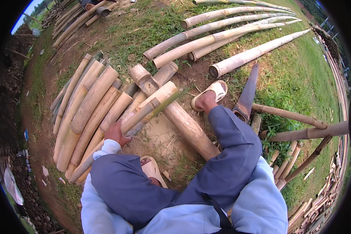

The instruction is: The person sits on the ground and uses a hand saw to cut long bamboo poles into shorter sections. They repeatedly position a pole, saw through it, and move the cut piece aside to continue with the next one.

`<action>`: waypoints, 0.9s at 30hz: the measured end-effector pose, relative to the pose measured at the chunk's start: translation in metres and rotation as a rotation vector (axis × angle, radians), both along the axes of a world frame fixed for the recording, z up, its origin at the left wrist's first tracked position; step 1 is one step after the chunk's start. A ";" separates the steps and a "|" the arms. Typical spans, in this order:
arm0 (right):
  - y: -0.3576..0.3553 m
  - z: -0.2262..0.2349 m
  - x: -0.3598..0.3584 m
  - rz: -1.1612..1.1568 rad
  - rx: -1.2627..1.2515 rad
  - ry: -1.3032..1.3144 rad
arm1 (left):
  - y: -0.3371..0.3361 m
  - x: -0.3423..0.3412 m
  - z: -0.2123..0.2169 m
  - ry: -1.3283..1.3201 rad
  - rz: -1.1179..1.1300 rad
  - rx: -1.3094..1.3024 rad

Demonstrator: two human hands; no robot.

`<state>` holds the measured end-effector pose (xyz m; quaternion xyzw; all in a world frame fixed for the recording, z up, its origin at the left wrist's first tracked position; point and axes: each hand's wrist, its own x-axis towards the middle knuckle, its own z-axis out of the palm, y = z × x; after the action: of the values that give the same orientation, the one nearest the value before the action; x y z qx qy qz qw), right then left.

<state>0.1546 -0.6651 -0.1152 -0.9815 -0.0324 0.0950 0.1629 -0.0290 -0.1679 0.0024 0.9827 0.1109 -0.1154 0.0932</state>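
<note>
My left hand (117,135) is closed around a bamboo pole (147,110), which lies slanting across my front. The pole's pale far end rests over a thick bamboo log (191,130) with a cut-out notch near its far end. A hand saw (247,93) stands with its broad blade pointing away, beyond my right knee and beside a bamboo frame. My right sleeve (259,197) comes down at the lower right; the right hand itself does not show.
Cut bamboo pieces (95,97) lie stacked at the left. Long bamboo poles (222,37) stretch over the grass at the far right. A bamboo pole frame (306,133) stands at my right. Another person's hand (90,6) shows at the top, near more poles.
</note>
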 end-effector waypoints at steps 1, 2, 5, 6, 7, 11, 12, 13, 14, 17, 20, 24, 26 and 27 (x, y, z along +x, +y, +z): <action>0.021 0.003 0.007 -0.004 -0.013 -0.010 | -0.001 0.001 0.000 0.007 0.004 -0.003; 0.036 0.005 0.014 -0.007 -0.032 -0.019 | -0.003 0.004 0.004 0.045 0.021 -0.013; 0.069 0.009 0.026 -0.014 -0.067 -0.025 | 0.008 -0.003 0.001 0.062 0.019 -0.017; 0.077 0.009 0.030 -0.018 -0.081 -0.027 | 0.014 -0.007 0.000 0.055 0.021 -0.010; 0.079 0.009 0.031 -0.027 -0.088 -0.031 | 0.019 -0.012 0.000 0.049 0.023 -0.003; 0.080 0.009 0.030 -0.026 -0.123 -0.053 | 0.042 -0.034 -0.019 -0.060 -0.038 -0.006; 0.076 0.007 0.029 -0.022 -0.134 -0.058 | 0.041 -0.035 -0.021 -0.034 -0.017 -0.017; 0.073 0.006 0.030 -0.020 -0.136 -0.064 | 0.036 -0.030 -0.015 -0.010 0.002 -0.022; 0.072 0.005 0.027 -0.015 -0.140 -0.067 | 0.032 -0.028 -0.013 0.012 0.023 -0.028; 0.074 0.001 0.016 0.028 -0.153 -0.079 | 0.048 -0.042 -0.025 -0.083 -0.032 -0.011; 0.041 -0.009 -0.003 0.045 -0.204 -0.102 | 0.043 -0.035 -0.027 -0.108 -0.066 0.006; -0.005 -0.013 -0.024 0.058 -0.248 -0.138 | 0.045 -0.039 -0.022 -0.079 -0.078 0.008; -0.040 -0.006 -0.030 0.044 -0.279 -0.194 | 0.045 -0.042 -0.021 -0.056 -0.076 0.003; -0.058 0.001 -0.033 0.035 -0.290 -0.241 | 0.045 -0.041 -0.019 -0.051 -0.071 0.001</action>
<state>0.1220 -0.7230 -0.1141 -0.9983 -0.0547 -0.0167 0.0131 -0.0703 -0.1229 -0.0162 0.9887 0.0733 -0.0935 0.0913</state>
